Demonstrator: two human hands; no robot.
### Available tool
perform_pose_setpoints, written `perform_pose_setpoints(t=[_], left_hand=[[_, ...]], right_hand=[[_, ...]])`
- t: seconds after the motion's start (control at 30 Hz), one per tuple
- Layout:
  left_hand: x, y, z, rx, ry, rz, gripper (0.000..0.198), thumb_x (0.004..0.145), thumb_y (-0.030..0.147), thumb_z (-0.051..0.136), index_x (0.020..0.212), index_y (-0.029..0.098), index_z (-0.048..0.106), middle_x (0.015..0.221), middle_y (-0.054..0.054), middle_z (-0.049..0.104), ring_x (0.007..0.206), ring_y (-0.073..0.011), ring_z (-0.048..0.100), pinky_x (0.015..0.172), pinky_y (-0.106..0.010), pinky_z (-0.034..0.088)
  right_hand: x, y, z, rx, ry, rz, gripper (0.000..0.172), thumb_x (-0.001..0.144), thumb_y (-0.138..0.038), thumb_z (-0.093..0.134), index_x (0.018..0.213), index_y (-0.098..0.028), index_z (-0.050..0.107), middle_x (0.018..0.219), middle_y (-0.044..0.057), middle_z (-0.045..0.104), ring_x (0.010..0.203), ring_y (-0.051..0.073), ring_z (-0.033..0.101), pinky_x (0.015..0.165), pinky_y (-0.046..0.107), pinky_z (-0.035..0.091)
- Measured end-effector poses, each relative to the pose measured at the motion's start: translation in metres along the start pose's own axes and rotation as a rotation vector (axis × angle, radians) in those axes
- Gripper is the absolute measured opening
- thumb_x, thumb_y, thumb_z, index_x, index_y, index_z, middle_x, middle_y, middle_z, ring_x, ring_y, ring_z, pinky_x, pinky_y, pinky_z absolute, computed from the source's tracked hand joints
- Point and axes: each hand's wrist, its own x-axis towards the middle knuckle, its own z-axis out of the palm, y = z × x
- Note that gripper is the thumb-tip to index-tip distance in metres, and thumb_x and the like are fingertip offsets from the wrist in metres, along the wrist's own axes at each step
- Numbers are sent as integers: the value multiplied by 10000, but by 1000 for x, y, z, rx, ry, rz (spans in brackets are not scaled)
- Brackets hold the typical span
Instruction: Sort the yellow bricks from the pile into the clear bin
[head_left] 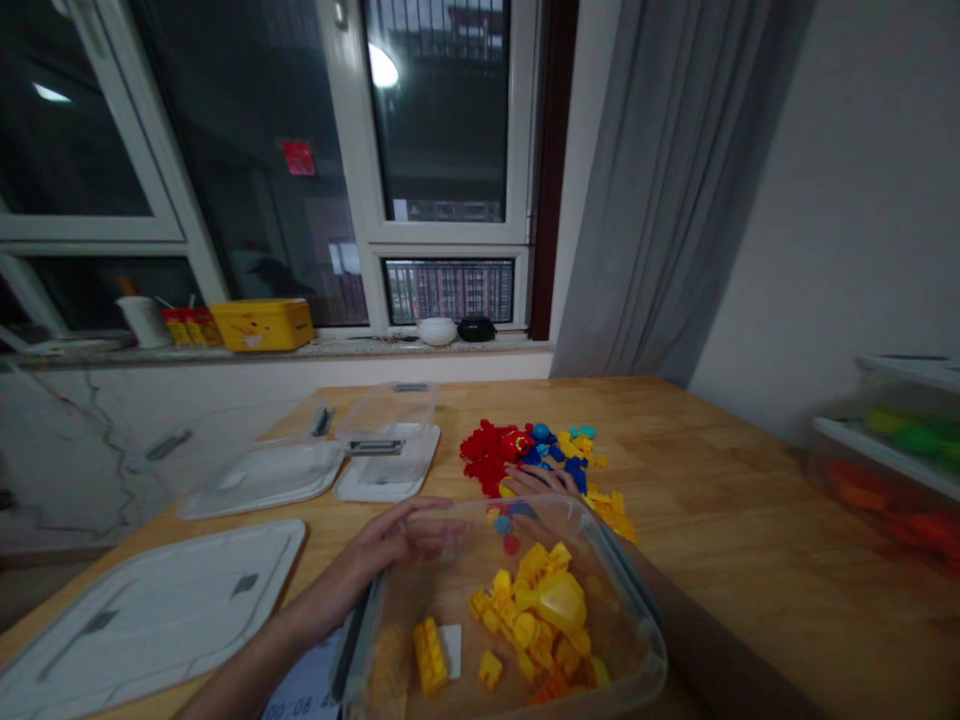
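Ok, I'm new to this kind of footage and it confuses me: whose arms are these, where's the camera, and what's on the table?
The camera is worn on a person's head and looks down at their own bare hands. The left hand lies flat on the left rim of a clear plastic bin holding yellow bricks. The right hand reaches past the bin to loose red bricks and blue bricks on the wooden table. Whether it grips anything is hidden. A lid lies at the left.
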Motion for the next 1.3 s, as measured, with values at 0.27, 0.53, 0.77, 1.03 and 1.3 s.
perform_pose_setpoints(t=[0.27,0.53,0.77,1.03,1.3], left_hand=[[2,4,3,6,38,-8,429,847,227,613,1275,238,653,1262,-58,763,1230,-325,659,1099,-455,436],[0,6,4,-31,9,5,402,862,321,640,1255,241,664,1258,-68,765,1214,-330,671,1104,-469,437],[-2,5,2,-38,3,-14,417,857,282,644,1272,249,656,1259,-61,764,1230,-320,662,1116,-461,428],[-1,4,3,-20,15,-10,415,869,249,619,1282,263,653,1287,-45,750,1226,-301,664,1107,-438,436],[0,-5,-5,4,-25,26,438,906,244,566,1341,243,613,1303,-71,740,1230,-304,661,1109,-450,426]], right_hand=[[5,-2,0,96,-15,67,429,867,-375,666,1290,-302,672,1309,75,675,1253,350,515,1021,482,366],[-3,11,-7,244,72,59,416,888,-474,633,1253,-277,669,1229,77,705,1164,329,552,995,512,404],[-13,25,-38,680,388,334,469,808,-500,717,1189,-231,660,1192,93,684,1097,283,623,969,458,490],[-14,8,-66,1609,283,558,451,750,-481,815,1106,-226,707,1145,64,750,1054,227,688,996,402,502],[-30,-15,-84,1775,-161,395,493,784,-414,809,1220,-213,698,1183,88,748,1037,223,713,933,353,531]])
